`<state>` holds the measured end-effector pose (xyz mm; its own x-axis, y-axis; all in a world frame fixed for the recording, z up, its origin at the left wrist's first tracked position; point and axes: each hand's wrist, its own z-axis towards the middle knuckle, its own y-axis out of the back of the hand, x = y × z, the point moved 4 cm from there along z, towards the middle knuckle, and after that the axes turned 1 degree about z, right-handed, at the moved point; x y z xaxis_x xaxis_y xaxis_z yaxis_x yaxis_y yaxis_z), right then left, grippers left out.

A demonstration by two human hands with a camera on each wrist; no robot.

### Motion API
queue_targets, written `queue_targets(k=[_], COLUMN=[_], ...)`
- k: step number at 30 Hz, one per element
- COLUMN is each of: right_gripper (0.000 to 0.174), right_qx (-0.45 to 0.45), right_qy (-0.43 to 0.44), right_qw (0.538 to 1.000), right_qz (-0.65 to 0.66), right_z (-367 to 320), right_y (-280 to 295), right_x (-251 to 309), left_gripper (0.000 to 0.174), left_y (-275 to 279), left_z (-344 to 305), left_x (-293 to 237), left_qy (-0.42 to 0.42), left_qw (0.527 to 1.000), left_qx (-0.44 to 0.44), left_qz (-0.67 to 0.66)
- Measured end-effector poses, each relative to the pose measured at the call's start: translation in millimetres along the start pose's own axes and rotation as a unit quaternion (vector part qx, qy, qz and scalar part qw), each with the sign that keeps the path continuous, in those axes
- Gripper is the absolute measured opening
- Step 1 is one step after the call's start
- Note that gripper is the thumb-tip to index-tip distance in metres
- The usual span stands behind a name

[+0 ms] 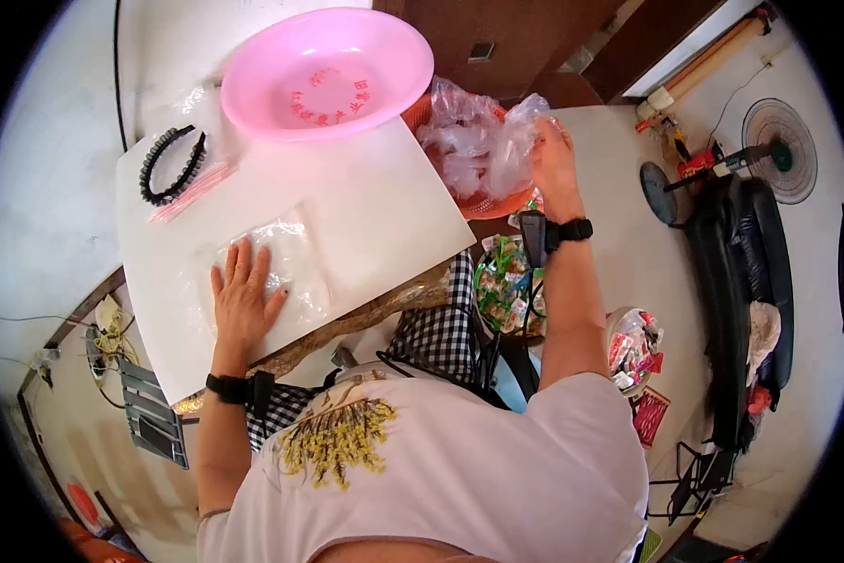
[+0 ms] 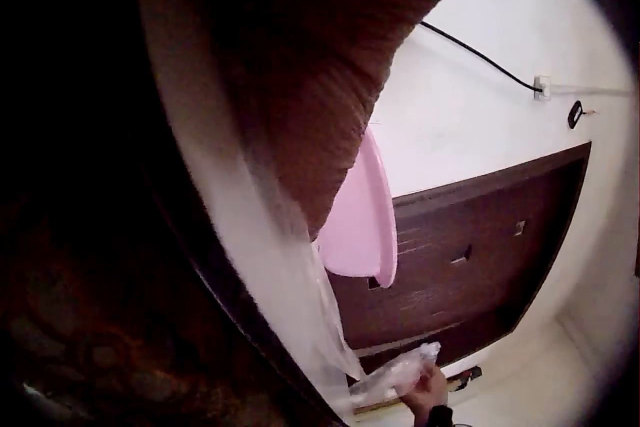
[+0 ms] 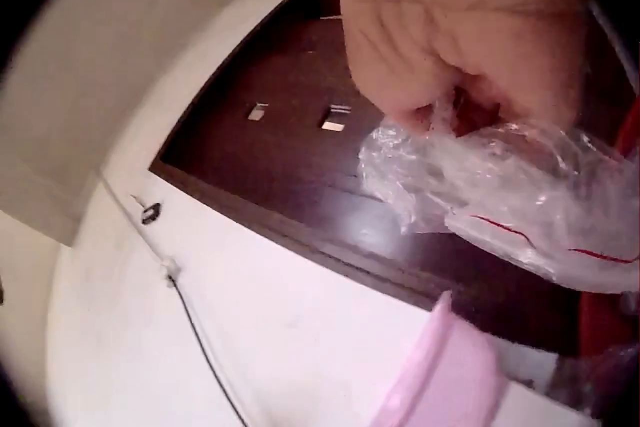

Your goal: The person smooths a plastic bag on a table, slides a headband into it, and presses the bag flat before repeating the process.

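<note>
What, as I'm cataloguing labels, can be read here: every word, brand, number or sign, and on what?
Nothing legible enough to quote.
Pink plastic basin: red Chinese characters inside, too small and blurred.
Small multicoloured packets, heaped: any print too small.
Small red-and-white packets, heaped: likewise too small.
Crumpled clear plastic bag: red lines, no readable text.

My left hand (image 1: pixel 242 305) is hiding part of the clear plastic (image 1: pixel 298 267), and the right-wrist view's bottom edge is cropping the pink basin (image 3: pixel 450 377).
</note>
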<state>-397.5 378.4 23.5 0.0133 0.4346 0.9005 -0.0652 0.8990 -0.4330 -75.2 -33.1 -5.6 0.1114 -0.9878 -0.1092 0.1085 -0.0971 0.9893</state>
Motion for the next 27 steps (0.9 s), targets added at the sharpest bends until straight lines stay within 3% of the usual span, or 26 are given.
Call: queue_targets(k=[5,7,8,10,14,20,23,27], right_gripper=[0.01,0.022,0.022,0.022,0.017,0.012,0.01,0.01], right_qx=[0.079,0.155,0.164,0.183,0.205,0.198,0.151,0.097], right_qy=[-0.091,-0.114,-0.131,-0.171,-0.228,-0.295,-0.308,-0.321], right_qw=[0.983,0.972,0.966,0.95,0.931,0.915,0.926,0.934], right_qz=[0.141,0.132,0.151,0.188,0.196,0.194,0.161,0.123], right_z=[-46,-71,-78,-92,-146,-180,-177,-164], right_y=[-107,-144,-157,-187,-253,-289,-288,-278], right_x=[24,18,9,-15,-45,-82,-83,-97], left_gripper=[0.07,0.065,0.062,0.053,0.048,0.039,0.03,0.02], left_y=[4,16,23,51,105,96,88,112], left_z=[-1,2,3,5,0,-3,-14,-35], left_x=[8,10,10,-3,-49,-42,-24,-18], left_qy=[-0.004,-0.007,-0.005,-0.061,-0.106,0.037,0.011,-0.018], left_qw=[0.998,0.995,0.992,0.962,0.902,0.891,0.843,0.855], left_qx=[0.025,-0.022,-0.044,-0.175,-0.301,-0.27,-0.336,-0.35], left_qz=[-0.054,-0.099,-0.119,-0.202,-0.29,-0.364,-0.42,-0.383])
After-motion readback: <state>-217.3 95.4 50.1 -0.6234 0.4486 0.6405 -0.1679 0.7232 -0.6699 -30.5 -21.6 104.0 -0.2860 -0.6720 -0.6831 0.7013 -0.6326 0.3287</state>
